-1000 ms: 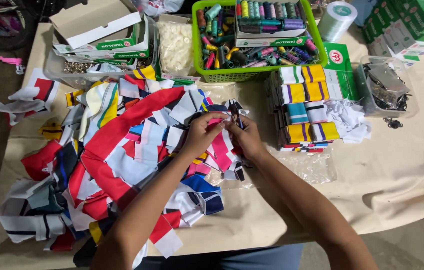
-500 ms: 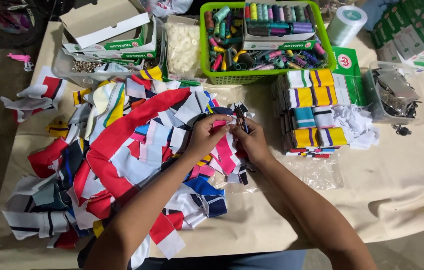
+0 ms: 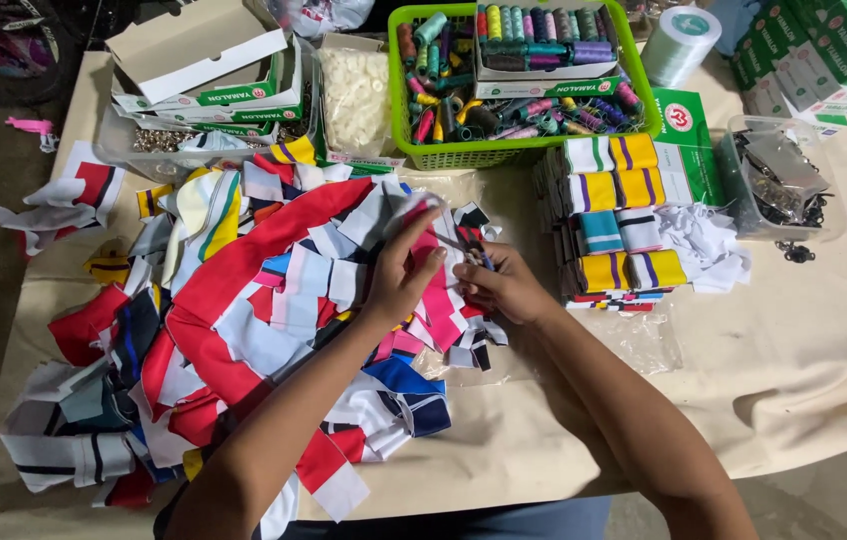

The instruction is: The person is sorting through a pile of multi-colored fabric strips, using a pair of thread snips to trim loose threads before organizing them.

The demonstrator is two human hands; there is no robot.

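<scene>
The left hand (image 3: 406,272) and right hand (image 3: 504,288) pinch 1 pink-and-white ribbon strip (image 3: 434,225), its long axis running 11 to 5 o'clock; the hands have dropped slightly toward 6 o'clock since before.

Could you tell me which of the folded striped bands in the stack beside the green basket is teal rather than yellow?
It is the teal band in the stack's middle row, left side. The neighbouring bands are mostly yellow with purple stripes, or white.

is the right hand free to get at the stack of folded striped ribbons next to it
Probably yes. The right hand lies just left of the stack of folded striped ribbons with nothing between them, though its fingers seem busy pinching a small piece.
</scene>
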